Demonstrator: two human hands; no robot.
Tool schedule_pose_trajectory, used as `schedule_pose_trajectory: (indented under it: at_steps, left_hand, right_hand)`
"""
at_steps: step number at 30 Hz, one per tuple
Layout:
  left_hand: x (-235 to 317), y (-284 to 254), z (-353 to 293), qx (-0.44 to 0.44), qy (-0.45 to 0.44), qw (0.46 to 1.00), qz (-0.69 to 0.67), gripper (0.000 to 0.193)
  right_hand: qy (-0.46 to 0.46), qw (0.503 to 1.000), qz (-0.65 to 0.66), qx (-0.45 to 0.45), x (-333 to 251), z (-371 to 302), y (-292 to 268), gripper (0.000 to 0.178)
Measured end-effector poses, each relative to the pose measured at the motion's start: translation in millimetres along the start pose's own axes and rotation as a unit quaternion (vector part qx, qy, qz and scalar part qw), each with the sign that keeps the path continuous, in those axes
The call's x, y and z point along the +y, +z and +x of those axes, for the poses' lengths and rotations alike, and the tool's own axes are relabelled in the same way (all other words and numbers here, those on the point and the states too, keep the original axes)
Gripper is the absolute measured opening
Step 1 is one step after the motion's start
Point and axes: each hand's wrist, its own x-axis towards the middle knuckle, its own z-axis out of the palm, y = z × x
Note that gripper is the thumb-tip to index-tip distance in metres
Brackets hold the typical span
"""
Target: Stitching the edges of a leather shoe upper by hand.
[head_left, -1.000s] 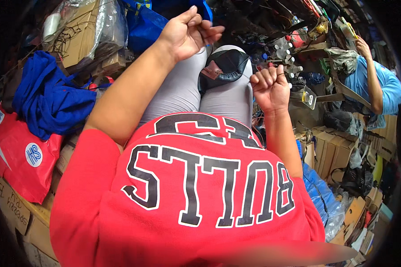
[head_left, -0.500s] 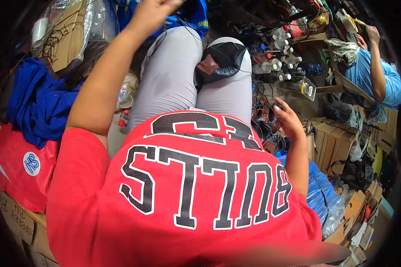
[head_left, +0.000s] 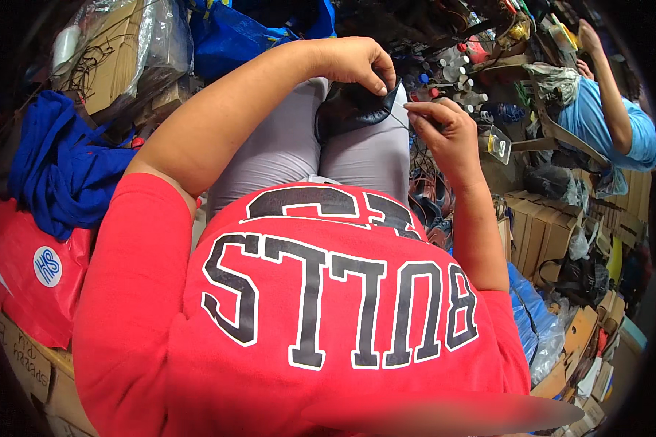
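Observation:
Across my thighs lies a black leather piece [head_left: 351, 111], curved and stitched like a shoe upper. My left hand [head_left: 361, 64] bends over it from above, with thumb and fingers closed on its far right edge. Just right of the piece, my right hand [head_left: 448, 135] is in a pinch, thumb against forefinger. A thin dark thread [head_left: 398, 118] runs from the leather's edge toward those fingertips. Whether a needle is in the pinch is too small to tell. My left hand hides part of the leather.
Plastic bottles [head_left: 455, 73] stand in a group beyond my right knee. A blue bag [head_left: 233, 40] is ahead, blue cloth [head_left: 62, 171] and a red bag [head_left: 33, 284] at left. Flattened cardboard [head_left: 536, 233] sits at right. A person in light blue [head_left: 598, 120] works at far right.
My left hand has come down from the far side onto the leather piece. The right hand has moved up and inward beside it. A reddish-brown part on the leather is now hidden.

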Motion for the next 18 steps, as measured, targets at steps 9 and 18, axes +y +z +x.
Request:
schedule_pose_trajectory:
  at_steps: [9,18]
  left_hand:
    - [-7,-2,0,-0.031,-0.023,0.991,-0.126,0.029]
    - [-7,-2,1,-0.038,-0.049,0.988,-0.144,0.031]
  right_hand:
    - [0.014,1.0,-0.022,-0.013,1,9,7,0.012]
    - [-0.012,0.996,-0.081,-0.027,-4,14,10,0.013]
